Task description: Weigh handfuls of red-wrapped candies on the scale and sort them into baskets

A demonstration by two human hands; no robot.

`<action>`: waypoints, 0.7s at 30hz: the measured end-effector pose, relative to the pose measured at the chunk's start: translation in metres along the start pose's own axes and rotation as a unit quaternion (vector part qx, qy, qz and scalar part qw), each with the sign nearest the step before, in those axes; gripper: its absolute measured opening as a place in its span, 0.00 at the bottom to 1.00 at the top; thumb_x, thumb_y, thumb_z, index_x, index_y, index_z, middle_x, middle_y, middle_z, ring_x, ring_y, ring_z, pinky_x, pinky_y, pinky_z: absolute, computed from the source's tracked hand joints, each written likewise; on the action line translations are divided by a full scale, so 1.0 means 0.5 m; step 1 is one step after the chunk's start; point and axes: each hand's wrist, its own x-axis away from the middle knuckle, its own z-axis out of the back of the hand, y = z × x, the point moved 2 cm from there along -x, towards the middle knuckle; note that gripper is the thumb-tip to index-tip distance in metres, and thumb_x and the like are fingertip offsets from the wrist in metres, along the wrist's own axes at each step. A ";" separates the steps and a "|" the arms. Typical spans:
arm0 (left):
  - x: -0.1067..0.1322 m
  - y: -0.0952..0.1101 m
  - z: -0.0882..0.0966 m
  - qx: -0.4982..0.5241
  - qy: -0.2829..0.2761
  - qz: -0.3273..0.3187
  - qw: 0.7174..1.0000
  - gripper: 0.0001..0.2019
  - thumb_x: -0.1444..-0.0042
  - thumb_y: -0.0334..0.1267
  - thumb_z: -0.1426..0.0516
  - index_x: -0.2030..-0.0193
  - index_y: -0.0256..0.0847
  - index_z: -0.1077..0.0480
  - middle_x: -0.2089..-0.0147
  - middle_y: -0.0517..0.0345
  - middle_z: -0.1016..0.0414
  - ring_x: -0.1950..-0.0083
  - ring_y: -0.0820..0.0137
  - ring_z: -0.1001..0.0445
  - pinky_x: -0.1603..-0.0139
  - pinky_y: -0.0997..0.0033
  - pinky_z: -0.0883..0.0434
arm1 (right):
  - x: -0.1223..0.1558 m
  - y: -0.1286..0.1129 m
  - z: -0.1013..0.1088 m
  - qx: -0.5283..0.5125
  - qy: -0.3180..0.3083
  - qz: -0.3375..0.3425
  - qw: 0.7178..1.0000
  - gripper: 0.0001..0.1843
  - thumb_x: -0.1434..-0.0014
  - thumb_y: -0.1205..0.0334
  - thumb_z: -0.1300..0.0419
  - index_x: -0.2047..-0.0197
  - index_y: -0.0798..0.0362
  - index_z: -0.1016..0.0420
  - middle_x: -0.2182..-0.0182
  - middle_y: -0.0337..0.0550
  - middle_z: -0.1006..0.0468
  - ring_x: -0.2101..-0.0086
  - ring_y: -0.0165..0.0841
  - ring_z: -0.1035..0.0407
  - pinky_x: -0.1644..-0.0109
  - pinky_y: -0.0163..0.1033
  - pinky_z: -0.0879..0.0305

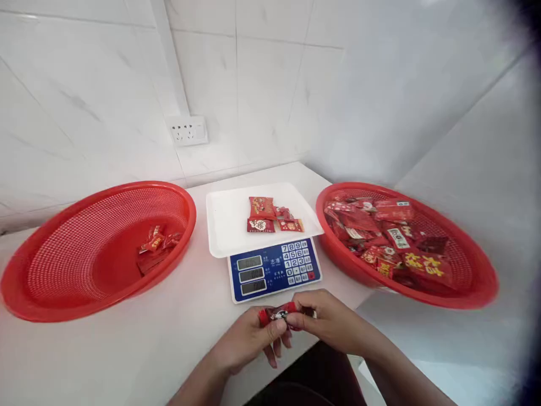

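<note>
Both my left hand [252, 340] and my right hand [324, 317] are closed on one small red-wrapped candy [279, 313], held just in front of the scale at the table's near edge. My left thumb presses its left part, and my right thumb and fingers pinch its right end. White print shows on the wrapper between the thumbs. Beyond my hands stands a digital scale [274, 269] with a blue keypad panel and a white tray [226, 228]. Several red candy packets [261, 208] lie together on that tray.
To the left is a red plastic basket [76, 237] with a few red packets [154, 248] at its right side. A second red basket [338, 270], on the right, holds many red packets [380, 231]. A wall socket [188, 131] is on the tiled wall behind.
</note>
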 end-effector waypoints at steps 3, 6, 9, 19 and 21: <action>-0.001 -0.006 0.001 -0.015 0.013 -0.007 1.000 0.25 0.51 0.59 0.45 0.70 0.33 0.34 0.77 0.58 0.34 0.79 0.77 0.36 0.80 0.79 0.37 | -0.001 0.009 -0.001 0.008 0.003 -0.016 1.000 0.14 0.42 0.55 0.45 0.75 0.55 0.31 0.78 0.35 0.28 0.75 0.27 0.37 0.71 0.30 0.44; -0.002 -0.010 0.004 -0.026 0.021 -0.010 0.999 0.25 0.52 0.59 0.45 0.73 0.34 0.35 0.78 0.60 0.35 0.79 0.78 0.37 0.79 0.78 0.38 | -0.002 0.021 -0.001 0.023 0.006 -0.037 0.999 0.16 0.44 0.53 0.43 0.77 0.55 0.35 0.80 0.34 0.33 0.77 0.26 0.42 0.73 0.30 0.47; -0.001 -0.008 0.008 -0.034 0.022 -0.003 0.999 0.24 0.52 0.58 0.44 0.73 0.34 0.34 0.79 0.60 0.35 0.79 0.78 0.37 0.78 0.78 0.38 | -0.004 0.031 -0.002 0.028 0.001 -0.053 0.998 0.17 0.44 0.52 0.43 0.77 0.55 0.36 0.80 0.34 0.35 0.77 0.25 0.44 0.74 0.30 0.48; 0.003 0.008 0.000 -0.050 -0.002 -0.019 0.999 0.26 0.48 0.58 0.47 0.65 0.31 0.28 0.77 0.58 0.35 0.77 0.77 0.36 0.76 0.78 0.38 | -0.008 0.043 -0.006 0.020 -0.041 -0.024 0.999 0.17 0.40 0.54 0.48 0.73 0.56 0.30 0.76 0.38 0.29 0.74 0.28 0.37 0.70 0.32 0.42; 0.003 0.008 -0.001 -0.052 0.002 -0.025 0.998 0.27 0.48 0.59 0.49 0.66 0.31 0.28 0.77 0.58 0.35 0.77 0.76 0.36 0.77 0.77 0.38 | -0.008 0.036 -0.010 0.003 -0.042 -0.012 0.999 0.16 0.40 0.55 0.48 0.72 0.56 0.28 0.75 0.39 0.27 0.73 0.28 0.35 0.69 0.32 0.40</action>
